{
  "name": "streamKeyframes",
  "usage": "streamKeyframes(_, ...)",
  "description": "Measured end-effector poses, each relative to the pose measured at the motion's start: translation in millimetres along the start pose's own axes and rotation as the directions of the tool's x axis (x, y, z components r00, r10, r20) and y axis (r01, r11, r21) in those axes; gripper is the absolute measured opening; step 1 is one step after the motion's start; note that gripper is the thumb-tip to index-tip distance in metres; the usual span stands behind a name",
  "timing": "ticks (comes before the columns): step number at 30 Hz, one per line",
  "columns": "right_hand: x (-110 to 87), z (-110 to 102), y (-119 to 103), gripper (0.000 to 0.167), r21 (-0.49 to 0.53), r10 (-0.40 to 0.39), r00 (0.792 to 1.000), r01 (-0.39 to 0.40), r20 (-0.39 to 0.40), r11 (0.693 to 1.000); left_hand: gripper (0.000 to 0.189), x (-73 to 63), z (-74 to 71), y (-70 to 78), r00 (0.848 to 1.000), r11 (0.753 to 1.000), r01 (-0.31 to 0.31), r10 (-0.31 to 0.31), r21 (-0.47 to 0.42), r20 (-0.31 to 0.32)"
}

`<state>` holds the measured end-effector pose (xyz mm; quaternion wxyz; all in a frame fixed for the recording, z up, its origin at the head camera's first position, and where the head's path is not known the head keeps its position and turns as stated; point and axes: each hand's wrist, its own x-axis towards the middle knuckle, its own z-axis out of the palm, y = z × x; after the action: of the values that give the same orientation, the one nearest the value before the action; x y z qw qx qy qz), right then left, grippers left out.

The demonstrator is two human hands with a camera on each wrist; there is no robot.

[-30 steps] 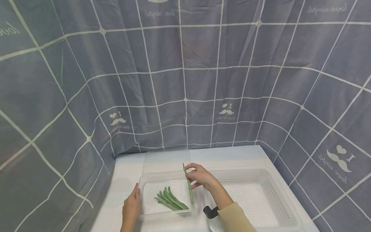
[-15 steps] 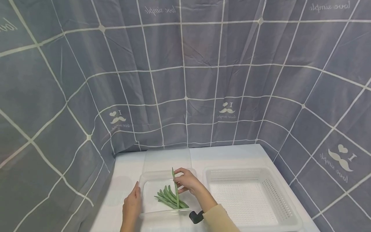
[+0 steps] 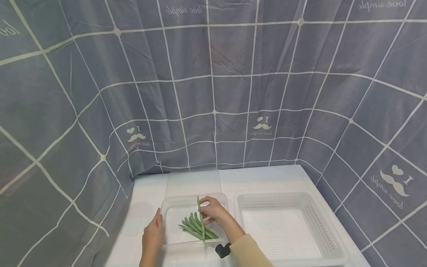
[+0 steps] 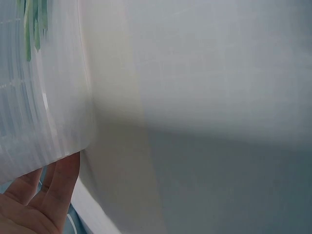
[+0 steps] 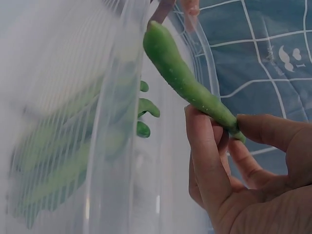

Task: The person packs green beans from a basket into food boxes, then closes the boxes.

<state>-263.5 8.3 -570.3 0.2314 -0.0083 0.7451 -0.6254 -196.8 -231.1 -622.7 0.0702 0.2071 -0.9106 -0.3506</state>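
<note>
My right hand [image 3: 212, 210] pinches one green bean [image 5: 187, 83] between thumb and fingertips, over the clear plastic box [image 3: 171, 198]. In the head view the bean stands nearly lengthwise, its lower end overlapping a bunch of green beans [image 3: 190, 224] lying inside the box. Through the ribbed wall, the right wrist view shows these beans blurred. My left hand [image 3: 152, 235] rests against the box's left side with fingers straight. In the left wrist view its fingers [image 4: 63, 183] reach to the box's corner, their tips partly hidden behind it.
A white perforated basket [image 3: 320, 207] stands to the right of the box. Behind the box lies a flat translucent sheet or lid [image 3: 193, 181] on the white table [image 3: 260, 176]. Grey checked curtain [image 3: 230, 92] encloses the back and sides.
My right hand has moved left with the bean, from the box's right edge to over the bunch, then slightly down. My left hand has stayed at the box's side.
</note>
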Motion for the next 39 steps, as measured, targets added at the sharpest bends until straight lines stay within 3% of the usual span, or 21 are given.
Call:
streamKeyframes(22,16.5,12.2,12.7,0.029,-0.142,0.102,0.994,-0.108,-0.046,0.984,0.059,-2.4,2.1,-3.8,1.000,1.000,-0.002,0.002,0.001,-0.011)
streamKeyframes(31,21.2,18.0,24.0,0.024,-0.238,0.082,0.993,-0.100,-0.084,0.966,0.060,-0.3,1.5,-2.3,1.000,1.000,0.014,-0.014,-0.005,0.004)
streamKeyframes(39,24.2,18.0,27.7,0.020,-0.225,0.117,0.990,-0.133,-0.084,0.965,0.057,-1.0,-0.3,-0.4,1.000,1.000,0.001,-0.001,-0.003,-0.003)
